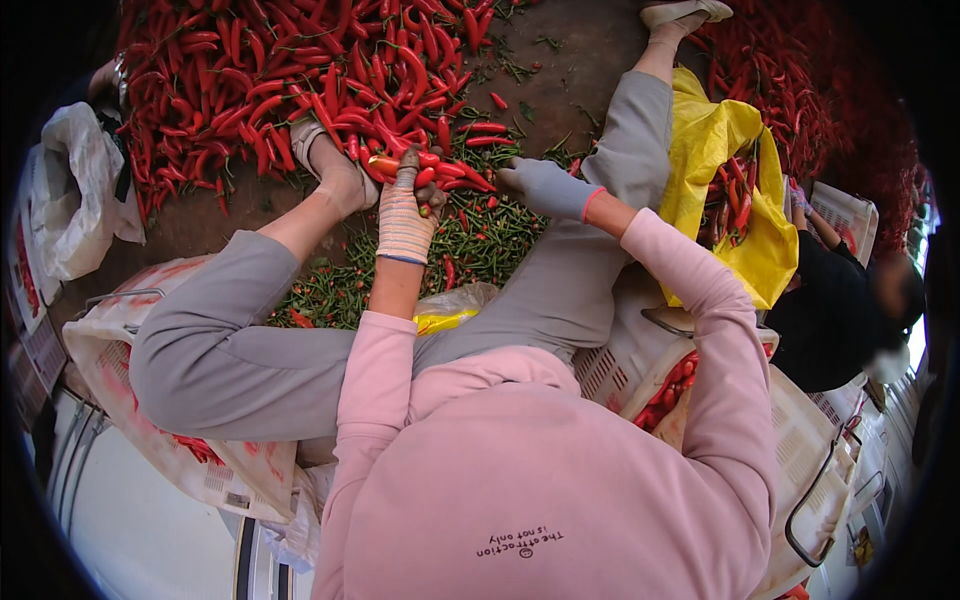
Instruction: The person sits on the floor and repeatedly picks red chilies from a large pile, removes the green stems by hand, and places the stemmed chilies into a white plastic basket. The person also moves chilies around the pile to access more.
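Note:
My left hand (403, 214), in a striped, soiled glove, grips a small bunch of red chilli peppers (454, 174). Their tips point to the right. A little to the right of those tips is my right hand (549, 187), in a grey glove with a dirty fingertip area. Its fingers are curled, and whether anything is pinched in them is hidden. Below both hands lies a layer of green chilli stems (487, 244) with a few red pieces among them. A large heap of red chillies (300, 67) spreads over the floor just beyond my left hand.
Plastic crates stand at my left (112, 360) and right (795, 427), with red chillies inside. A yellow bag (686, 135) holding chillies is beside my right leg. A white sack (75, 187) sits far left. Another person (832, 315) in dark clothing is at the right.

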